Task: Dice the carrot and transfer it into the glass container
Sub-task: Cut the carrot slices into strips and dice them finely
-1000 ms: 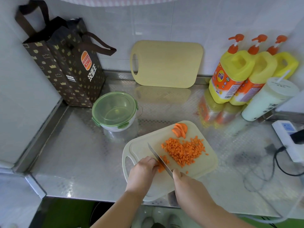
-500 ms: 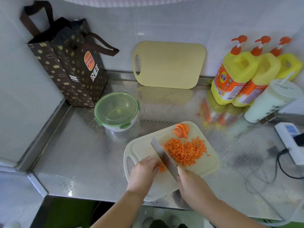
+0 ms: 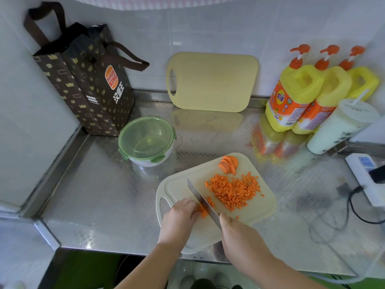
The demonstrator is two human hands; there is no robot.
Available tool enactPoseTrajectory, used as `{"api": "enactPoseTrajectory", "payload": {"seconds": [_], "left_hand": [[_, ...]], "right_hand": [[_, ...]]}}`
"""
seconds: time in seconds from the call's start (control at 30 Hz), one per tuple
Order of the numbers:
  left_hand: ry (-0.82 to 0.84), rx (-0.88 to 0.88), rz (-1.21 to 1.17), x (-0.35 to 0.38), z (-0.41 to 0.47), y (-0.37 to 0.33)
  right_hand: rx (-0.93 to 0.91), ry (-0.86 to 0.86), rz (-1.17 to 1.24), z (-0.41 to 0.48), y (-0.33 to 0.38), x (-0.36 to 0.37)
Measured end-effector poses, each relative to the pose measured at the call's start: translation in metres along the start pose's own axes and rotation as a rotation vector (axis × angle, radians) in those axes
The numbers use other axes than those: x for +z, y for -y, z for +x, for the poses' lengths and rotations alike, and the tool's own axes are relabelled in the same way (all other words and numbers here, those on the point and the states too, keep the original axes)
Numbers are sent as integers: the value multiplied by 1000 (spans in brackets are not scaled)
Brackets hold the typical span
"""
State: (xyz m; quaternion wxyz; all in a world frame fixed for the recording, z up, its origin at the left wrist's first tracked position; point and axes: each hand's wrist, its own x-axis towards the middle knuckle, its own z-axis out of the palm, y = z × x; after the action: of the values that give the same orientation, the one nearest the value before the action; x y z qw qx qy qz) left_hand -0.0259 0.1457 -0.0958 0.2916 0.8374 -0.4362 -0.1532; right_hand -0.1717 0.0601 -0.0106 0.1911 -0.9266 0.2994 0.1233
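A pale cutting board (image 3: pixel 179 185) lies on the steel counter. On it sits a heap of diced carrot (image 3: pixel 233 190), and a few carrot slices (image 3: pixel 229 164) lean together at its far edge. My left hand (image 3: pixel 179 220) holds down a small piece of carrot strips (image 3: pixel 203 210) with curled fingers. My right hand (image 3: pixel 239 236) grips the handle of a knife (image 3: pixel 203 202), whose blade rests across those strips right beside my left fingertips. The glass container (image 3: pixel 146 140), closed with a green lid, stands behind the board to the left.
A brown paper bag (image 3: pixel 83 80) stands at the back left. A second cutting board (image 3: pixel 212 82) leans on the tiled wall. Three yellow pump bottles (image 3: pixel 300 94) and a white cup (image 3: pixel 341 126) stand at the right, with a power strip (image 3: pixel 368 176) and cables nearby.
The knife blade rose tilted half a second ago and now is down again across the carrot strips by my left fingers. A few more cut bits lie by the blade.
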Motion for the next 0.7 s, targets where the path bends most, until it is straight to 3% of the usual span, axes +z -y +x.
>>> {"api": "enactPoseTrajectory", "payload": {"seconds": [0.43, 0.7], "left_hand": [[23, -9, 95, -3, 4, -5], [25, -22, 0, -7, 3, -5]], "right_hand": [[30, 33, -58, 14, 2, 9], [44, -48, 24, 12, -12, 7]]}}
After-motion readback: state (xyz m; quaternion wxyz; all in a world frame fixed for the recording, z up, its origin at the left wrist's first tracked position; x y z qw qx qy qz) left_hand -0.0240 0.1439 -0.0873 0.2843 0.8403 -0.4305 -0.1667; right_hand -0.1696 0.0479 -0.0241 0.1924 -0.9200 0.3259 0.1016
